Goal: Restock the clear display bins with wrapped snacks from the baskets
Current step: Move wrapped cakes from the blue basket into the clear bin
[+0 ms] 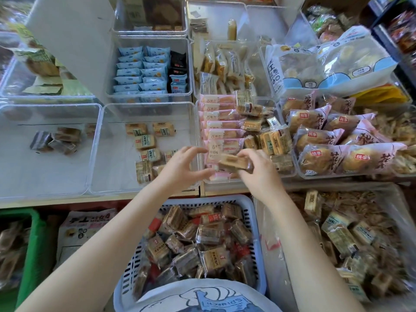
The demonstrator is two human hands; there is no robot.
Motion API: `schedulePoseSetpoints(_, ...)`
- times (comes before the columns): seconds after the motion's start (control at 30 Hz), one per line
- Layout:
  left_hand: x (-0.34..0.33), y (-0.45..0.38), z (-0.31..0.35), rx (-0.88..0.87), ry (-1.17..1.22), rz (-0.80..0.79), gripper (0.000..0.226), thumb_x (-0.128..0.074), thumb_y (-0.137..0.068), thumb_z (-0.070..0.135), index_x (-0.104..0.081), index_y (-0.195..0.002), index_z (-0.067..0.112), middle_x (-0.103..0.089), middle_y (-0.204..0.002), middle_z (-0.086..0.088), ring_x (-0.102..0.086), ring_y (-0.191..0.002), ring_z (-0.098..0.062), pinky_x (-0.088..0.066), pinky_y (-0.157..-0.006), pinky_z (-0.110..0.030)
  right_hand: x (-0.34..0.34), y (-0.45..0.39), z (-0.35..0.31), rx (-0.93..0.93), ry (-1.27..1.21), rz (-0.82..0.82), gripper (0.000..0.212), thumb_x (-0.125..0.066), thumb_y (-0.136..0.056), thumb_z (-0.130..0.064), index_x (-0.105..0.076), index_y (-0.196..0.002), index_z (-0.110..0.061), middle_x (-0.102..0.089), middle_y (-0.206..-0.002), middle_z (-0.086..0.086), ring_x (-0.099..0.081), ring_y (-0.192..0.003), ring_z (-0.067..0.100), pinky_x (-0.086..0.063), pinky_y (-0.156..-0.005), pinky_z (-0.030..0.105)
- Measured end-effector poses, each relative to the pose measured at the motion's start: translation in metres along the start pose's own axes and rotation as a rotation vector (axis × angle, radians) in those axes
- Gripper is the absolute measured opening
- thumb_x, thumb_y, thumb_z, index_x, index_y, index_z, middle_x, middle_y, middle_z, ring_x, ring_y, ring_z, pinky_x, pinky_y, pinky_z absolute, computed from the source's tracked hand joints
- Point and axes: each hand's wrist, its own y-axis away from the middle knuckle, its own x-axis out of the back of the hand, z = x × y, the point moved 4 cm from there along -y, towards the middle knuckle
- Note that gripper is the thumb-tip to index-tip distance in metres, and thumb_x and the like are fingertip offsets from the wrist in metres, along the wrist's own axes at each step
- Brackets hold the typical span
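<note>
A brown wrapped snack [234, 163], long axis roughly level, is pinched in the right hand [258, 170] over the pink-packet bin [290, 174], while the nearly bare clear bin [144, 190] lies leftward, beneath the spread, empty left hand [182, 167].

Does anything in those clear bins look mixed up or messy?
Yes. The bin with the neat pink packs also holds tan and brown snacks heaped on them at odd angles. The blue-pack bin has a few dark packs along its right side.
</note>
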Motion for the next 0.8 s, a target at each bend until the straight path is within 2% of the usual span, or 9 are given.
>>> schedulePoseSetpoints(0.07, -0.005, 0.003, 0.010, 0.047, 0.256, -0.119, 0.055, -0.062, -0.088, 0.053, -0.049, -0.139, 0.035, -0.058, -0.127, 0.015, -0.061, -0.103, -0.001, -0.052, -0.085, -0.027, -0.010, 0.001, -0.021, 0.122, -0.013, -0.071, 0.037, -0.065, -0.090, -0.006, -0.061, -0.123, -0.021, -0.050, -0.117, -0.004, -0.051, -0.099, 0.011, -0.033, -0.077, 0.009)
schedulePoseSetpoints(0.13, -0.007, 0.005, 0.005, 0.111, 0.351, -0.154, 0.043, -0.060, -0.091, 0.050, -0.054, -0.132, 0.036, -0.070, -0.109, 0.011, -0.068, -0.089, -0.008, -0.058, -0.078, -0.029, -0.020, 0.002, -0.031, 0.186, -0.021, -0.101, 0.038, -0.064, -0.090, -0.004, -0.062, -0.124, -0.021, -0.051, -0.118, -0.004, -0.051, -0.101, 0.010, -0.034, -0.078, 0.008)
schedulePoseSetpoints(0.27, -0.011, 0.014, -0.016, 0.177, 0.318, -0.131, 0.027, -0.063, -0.093, 0.042, -0.062, -0.119, 0.033, -0.070, -0.098, 0.011, -0.064, -0.079, -0.002, -0.044, -0.062, -0.012, -0.037, 0.001, -0.027, 0.195, -0.018, -0.114, 0.039, -0.064, -0.091, -0.008, -0.059, -0.127, -0.022, -0.048, -0.119, -0.004, -0.050, -0.101, 0.008, -0.035, -0.075, 0.008)
schedulePoseSetpoints(0.33, -0.007, 0.014, -0.023, 0.187, 0.329, -0.029, 0.025, -0.065, -0.093, 0.038, -0.063, -0.116, 0.029, -0.068, -0.099, 0.013, -0.063, -0.084, -0.003, -0.044, -0.065, -0.015, -0.039, -0.006, -0.013, 0.136, 0.003, -0.091, 0.044, -0.065, -0.092, -0.013, -0.054, -0.134, -0.022, -0.048, -0.127, -0.001, -0.051, -0.107, 0.010, -0.036, -0.080, 0.011)
schedulePoseSetpoints(0.43, 0.006, 0.009, -0.042, 0.158, 0.095, 0.269, 0.031, -0.064, -0.094, 0.035, -0.062, -0.121, 0.021, -0.061, -0.103, 0.007, -0.055, -0.097, -0.013, -0.040, -0.077, -0.027, -0.037, -0.025, 0.022, -0.045, 0.142, -0.032, 0.049, -0.064, -0.093, -0.015, -0.048, -0.139, -0.018, -0.044, -0.133, 0.007, -0.049, -0.119, 0.021, -0.045, -0.090, 0.028)
schedulePoseSetpoints(0.5, 0.009, 0.003, -0.059, 0.194, -0.031, 0.364, 0.036, -0.060, -0.095, 0.040, -0.058, -0.126, 0.021, -0.058, -0.111, 0.000, -0.046, -0.109, -0.018, -0.037, -0.085, -0.032, -0.039, -0.036, 0.043, -0.171, 0.283, -0.073, 0.055, -0.064, -0.092, -0.015, -0.042, -0.142, -0.020, -0.040, -0.136, 0.012, -0.043, -0.127, 0.030, -0.046, -0.100, 0.040)
schedulePoseSetpoints(0.63, 0.001, -0.009, -0.088, 0.286, -0.240, 0.287, 0.042, -0.052, -0.098, 0.041, -0.049, -0.135, 0.021, -0.053, -0.127, -0.007, -0.038, -0.123, -0.027, -0.041, -0.093, -0.041, -0.045, -0.053, 0.056, -0.277, 0.423, -0.203, 0.066, -0.059, -0.093, -0.009, -0.030, -0.150, -0.025, -0.035, -0.144, 0.017, -0.031, -0.137, 0.036, -0.041, -0.105, 0.047)
schedulePoseSetpoints(0.73, -0.006, -0.011, -0.105, 0.357, -0.260, 0.223, 0.043, -0.046, -0.100, 0.039, -0.046, -0.138, 0.018, -0.052, -0.129, -0.012, -0.040, -0.122, -0.031, -0.042, -0.095, -0.044, -0.049, -0.063, 0.055, -0.295, 0.497, -0.255, 0.065, -0.060, -0.092, -0.012, -0.029, -0.148, -0.024, -0.045, -0.139, 0.018, -0.038, -0.133, 0.038, -0.042, -0.103, 0.049)
schedulePoseSetpoints(0.8, -0.009, -0.009, -0.113, 0.432, -0.214, 0.210, 0.045, -0.043, -0.101, 0.038, -0.044, -0.139, 0.016, -0.051, -0.130, -0.015, -0.041, -0.123, -0.033, -0.040, -0.098, -0.046, -0.051, -0.065, 0.056, -0.305, 0.481, -0.262, 0.062, -0.060, -0.091, -0.011, -0.031, -0.145, -0.021, -0.056, -0.127, 0.017, -0.049, -0.122, 0.037, -0.048, -0.098, 0.050)
